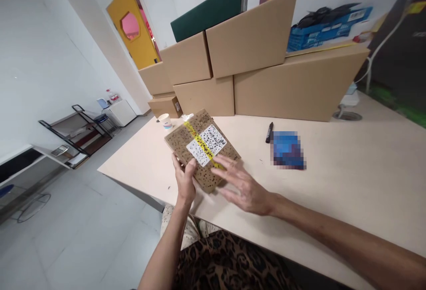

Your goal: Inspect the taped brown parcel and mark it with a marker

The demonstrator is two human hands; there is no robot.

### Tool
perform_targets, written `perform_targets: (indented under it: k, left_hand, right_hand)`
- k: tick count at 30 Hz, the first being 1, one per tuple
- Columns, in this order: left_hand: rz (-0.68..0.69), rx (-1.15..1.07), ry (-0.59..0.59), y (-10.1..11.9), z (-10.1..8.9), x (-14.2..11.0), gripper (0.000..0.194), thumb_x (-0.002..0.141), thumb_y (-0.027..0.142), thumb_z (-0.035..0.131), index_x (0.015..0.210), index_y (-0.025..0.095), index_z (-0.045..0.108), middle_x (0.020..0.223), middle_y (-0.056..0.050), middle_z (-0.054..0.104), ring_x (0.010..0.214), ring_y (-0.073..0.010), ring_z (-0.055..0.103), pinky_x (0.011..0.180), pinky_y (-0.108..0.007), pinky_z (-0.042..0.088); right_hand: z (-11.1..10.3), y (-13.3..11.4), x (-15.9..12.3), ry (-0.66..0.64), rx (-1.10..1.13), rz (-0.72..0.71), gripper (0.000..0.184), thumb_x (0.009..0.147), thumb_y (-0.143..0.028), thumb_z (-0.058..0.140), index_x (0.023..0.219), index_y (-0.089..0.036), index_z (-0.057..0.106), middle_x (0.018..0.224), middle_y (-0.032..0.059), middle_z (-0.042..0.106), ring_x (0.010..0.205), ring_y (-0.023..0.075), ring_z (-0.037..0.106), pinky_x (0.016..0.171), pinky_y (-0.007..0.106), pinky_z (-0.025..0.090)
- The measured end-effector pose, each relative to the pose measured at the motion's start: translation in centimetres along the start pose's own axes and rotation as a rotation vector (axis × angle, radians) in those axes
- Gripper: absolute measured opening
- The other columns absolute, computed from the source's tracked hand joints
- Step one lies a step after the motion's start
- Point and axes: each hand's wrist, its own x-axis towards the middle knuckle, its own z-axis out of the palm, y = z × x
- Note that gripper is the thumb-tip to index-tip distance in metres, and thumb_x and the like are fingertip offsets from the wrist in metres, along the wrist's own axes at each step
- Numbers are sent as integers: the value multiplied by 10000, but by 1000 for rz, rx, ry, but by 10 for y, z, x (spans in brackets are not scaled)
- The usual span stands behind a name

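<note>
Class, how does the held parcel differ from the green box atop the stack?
The parcel is speckled brown, while the green box is mainly dark green. The parcel shows a white label and yellow strip; the green box shows neither. The parcel is held in the left hand, whereas the green box rests on cardboard boxes. Both are box-shaped.

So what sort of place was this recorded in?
Probably a workroom or storeroom, though no sign names it: boxes stand stacked on the table, a taped, labelled parcel is in the left hand, and a marker lies nearby.
</note>
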Motion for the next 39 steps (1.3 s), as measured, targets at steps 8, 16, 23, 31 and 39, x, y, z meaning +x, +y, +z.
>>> perform_targets:
  k: [8, 16, 23, 31, 39]
  left_hand:
    - [-348, -266, -46, 8, -7, 10, 557, 716, 587, 854, 1075, 192, 696, 1079, -95, 822, 1172, -356, 754, 1013, -469, 625]
    - [-467, -157, -99, 14, -5, 31, 464, 776, 486, 848, 1078, 147, 750, 1102, -129, 830, 1199, -355, 749, 1063, -472, 610]
    - [-291, 66, -233, 18, -8, 20, 621, 744, 557, 884, 1213, 165, 774, 1363, -126, 756, 1393, -375, 622, 1225, -497, 454]
    - [-152, 180, -166, -1, -14, 24, 677, 799, 635, 809, 1312, 199, 744, 1468, -106, 694, 1447, -348, 569, 1248, -465, 410]
    - [38, 319, 135, -25, -6, 103, 638, 896, 735, 599, 1059, 132, 730, 1172, -146, 766, 1238, -315, 673, 1117, -431, 501]
  right_hand:
    - [-42, 22, 15, 89, 563, 889, 963, 879, -694, 705, 1652, -253, 338, 1705, 196, 393, 1579, 397, 376, 1254, 618, 372]
    - [-43, 18, 20, 14, 973, 1058, 909, 808, -647, 797, 1569, -313, 429, 1636, 95, 530, 1426, 368, 576, 1160, 561, 490]
    - [-40, 28, 19, 133, 889, 1084, 546, 838, -544, 784, 1311, -287, 692, 1490, 65, 679, 1448, 344, 555, 1222, 547, 388]
    - [-42, 18, 20, 110, 781, 1073, 581, 771, -612, 826, 1225, -261, 732, 1374, 105, 734, 1360, 359, 612, 1130, 533, 476]
    - [-41, 22, 15, -113, 583, 908, 553, 832, -682, 729, 1075, -188, 789, 1084, 118, 793, 1021, 304, 732, 966, 502, 574]
